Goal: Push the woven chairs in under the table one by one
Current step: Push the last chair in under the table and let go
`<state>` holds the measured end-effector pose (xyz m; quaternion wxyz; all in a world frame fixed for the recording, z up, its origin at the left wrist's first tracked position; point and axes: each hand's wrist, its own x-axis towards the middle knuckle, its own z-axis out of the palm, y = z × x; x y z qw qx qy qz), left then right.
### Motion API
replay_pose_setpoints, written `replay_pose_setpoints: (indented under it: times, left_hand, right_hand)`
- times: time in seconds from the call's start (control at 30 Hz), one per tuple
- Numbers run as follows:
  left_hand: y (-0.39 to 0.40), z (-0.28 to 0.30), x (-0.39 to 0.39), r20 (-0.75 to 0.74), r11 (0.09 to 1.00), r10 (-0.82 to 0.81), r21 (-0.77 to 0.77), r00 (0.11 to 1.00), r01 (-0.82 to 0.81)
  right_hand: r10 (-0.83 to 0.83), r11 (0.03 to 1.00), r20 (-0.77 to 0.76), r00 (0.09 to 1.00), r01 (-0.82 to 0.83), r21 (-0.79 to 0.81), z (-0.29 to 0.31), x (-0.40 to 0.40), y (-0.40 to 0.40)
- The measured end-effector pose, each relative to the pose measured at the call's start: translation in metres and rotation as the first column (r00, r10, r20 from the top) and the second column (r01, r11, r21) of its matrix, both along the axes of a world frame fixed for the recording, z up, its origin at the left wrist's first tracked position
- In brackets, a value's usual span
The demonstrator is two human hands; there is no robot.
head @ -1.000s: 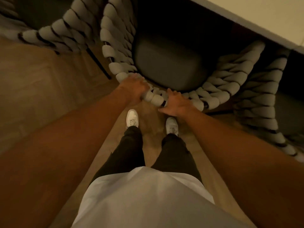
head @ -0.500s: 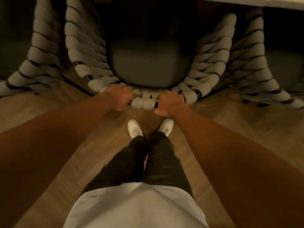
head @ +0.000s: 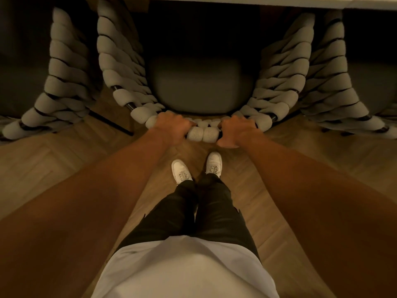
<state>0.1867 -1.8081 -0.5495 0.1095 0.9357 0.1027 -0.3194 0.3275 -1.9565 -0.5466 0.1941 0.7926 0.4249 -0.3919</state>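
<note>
A woven chair [head: 120, 67] with thick grey rope wrapping and a dark seat cushion [head: 202, 87] stands straight ahead of me. The front of its seat reaches into the shadow under the pale table [head: 322, 1] edge along the top. My left hand [head: 173, 127] grips the top of the curved backrest left of centre. My right hand [head: 236, 131] grips the same backrest right of centre. Two rope wraps show between my hands.
A second woven chair [head: 64, 82] stands close on the left and a third woven chair [head: 337, 87] close on the right, both facing the table. My white shoes [head: 181, 171] stand on the wooden floor [head: 64, 160] just behind the middle chair.
The middle chair has turned from slanted to square with the table and slid further under it. Both hands stayed on the backrest, and my feet stepped closer together.
</note>
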Motion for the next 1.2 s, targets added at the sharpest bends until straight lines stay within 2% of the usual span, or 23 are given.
replay_pose_setpoints:
  times: [0.1, 0.23, 0.53, 0.8, 0.93, 1.07, 1.2]
  left_hand:
    - [-0.005, -0.007, 0.005, 0.043, 1.0, -0.011, 0.007, 0.999, 0.011]
    - [0.001, -0.014, -0.002, 0.03, 1.0, -0.001, -0.028, 1.0, 0.002]
    - [0.002, -0.025, -0.009, 0.076, 0.998, -0.027, 0.058, 0.997, 0.023]
    - [-0.002, -0.028, -0.015, 0.112, 0.997, 0.062, 0.042, 0.992, -0.067]
    - [-0.012, -0.027, -0.021, 0.125, 0.981, 0.194, -0.023, 0.973, -0.193]
    - [-0.023, -0.014, -0.047, 0.244, 0.95, 0.304, -0.148, 0.921, -0.275]
    - [-0.017, 0.003, -0.087, 0.321, 0.962, 0.271, -0.1, 0.907, -0.252]
  right_hand:
    - [-0.008, 1.0, 0.015, 1.0, 0.008, -0.004, -0.003, 0.007, -0.004]
    - [0.014, 1.0, 0.026, 1.0, -0.014, 0.005, -0.008, -0.003, -0.001]
    - [0.068, 0.995, 0.039, 0.997, -0.07, 0.067, -0.012, -0.007, 0.001]
    - [0.078, 0.993, 0.044, 0.996, -0.082, 0.087, -0.009, -0.008, -0.002]
    - [0.01, 1.0, 0.047, 0.999, -0.011, 0.019, -0.003, -0.016, -0.001]
    - [0.005, 0.999, 0.076, 0.997, -0.001, -0.053, 0.006, -0.036, 0.001]
    - [0.067, 0.998, 0.058, 0.996, -0.068, 0.017, 0.013, -0.051, 0.002]
